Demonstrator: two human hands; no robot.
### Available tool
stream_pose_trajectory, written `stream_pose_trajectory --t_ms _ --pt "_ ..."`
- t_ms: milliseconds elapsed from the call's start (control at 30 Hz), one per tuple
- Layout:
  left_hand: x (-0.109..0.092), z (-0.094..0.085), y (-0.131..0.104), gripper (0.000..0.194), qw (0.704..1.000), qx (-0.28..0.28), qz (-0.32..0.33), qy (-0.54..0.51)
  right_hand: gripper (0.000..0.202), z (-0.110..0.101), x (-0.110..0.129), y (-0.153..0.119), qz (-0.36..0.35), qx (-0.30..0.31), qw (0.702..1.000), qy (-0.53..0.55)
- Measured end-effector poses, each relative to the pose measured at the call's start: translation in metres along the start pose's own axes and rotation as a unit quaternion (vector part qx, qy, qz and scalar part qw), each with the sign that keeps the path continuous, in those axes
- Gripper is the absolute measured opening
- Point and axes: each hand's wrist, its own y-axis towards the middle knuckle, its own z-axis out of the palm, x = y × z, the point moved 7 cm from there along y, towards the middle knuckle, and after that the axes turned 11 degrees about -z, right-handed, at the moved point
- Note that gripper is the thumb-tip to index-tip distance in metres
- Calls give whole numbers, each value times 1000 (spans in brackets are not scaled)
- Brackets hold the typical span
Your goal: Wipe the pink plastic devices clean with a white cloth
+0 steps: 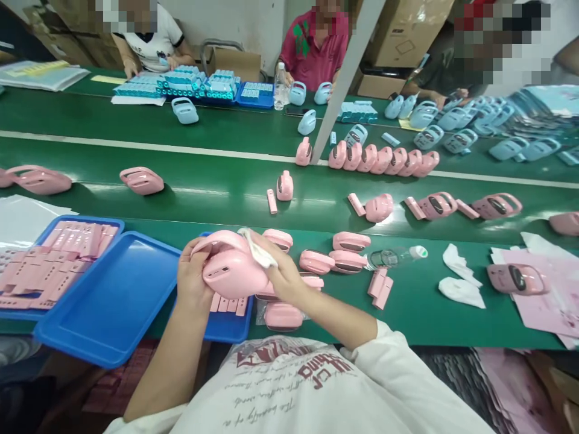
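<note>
Lying between the hands, the pink case (235,276) points its long axis roughly from one to the other; the left hand (192,274) curls round its handle end, the right hand (284,270), fingers bent, holds a cloth (261,251) against it.

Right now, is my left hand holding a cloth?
No, the cloth is in your right hand; your left hand grips the pink device.

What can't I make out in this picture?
All in the head view:
- Held pink casing's far side: turned away from the camera.
- Some fingertips of the right hand: hidden by the white cloth.
- Part of the blue tray: covered by the left hand, forearm and casing.
- Rightmost pink casing: cut off by the right edge.
</note>
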Motion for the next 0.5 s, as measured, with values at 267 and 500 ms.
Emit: stream_pose_trajectory --t_ms 267,500 --pt "-8 59 -36 38 968 240 52 -50 90 15 27 -55 95 -10 945 311" --pt "-8 106 -37 31 952 287 96 32 86 10 28 -65 155 -127 859 471"
